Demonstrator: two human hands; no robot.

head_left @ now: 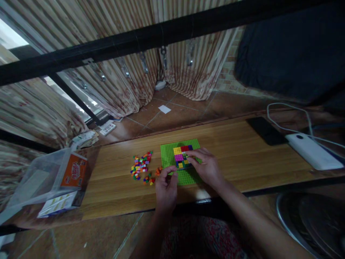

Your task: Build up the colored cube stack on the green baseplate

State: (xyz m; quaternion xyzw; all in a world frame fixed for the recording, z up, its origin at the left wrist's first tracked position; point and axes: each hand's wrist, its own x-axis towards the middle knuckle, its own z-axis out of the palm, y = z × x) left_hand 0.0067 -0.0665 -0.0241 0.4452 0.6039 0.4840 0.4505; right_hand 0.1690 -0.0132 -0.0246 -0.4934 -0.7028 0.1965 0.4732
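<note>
A green baseplate (168,154) lies on the wooden table (242,151), carrying a block of yellow, red, blue and pink bricks (181,153). My right hand (206,166) rests on the plate with its fingers pressed onto the bricks' right and lower side. My left hand (166,187) is at the plate's lower left corner, thumb and forefinger pinched together; what they hold is too small to make out. A loose pile of small coloured bricks (140,167) lies just left of the plate.
A clear plastic tub with an orange box (74,172) and a leaflet (58,203) sit at the table's left end. A black phone (265,130), a white power bank (312,151) and a white cable (285,111) lie at the right. Curtains hang behind.
</note>
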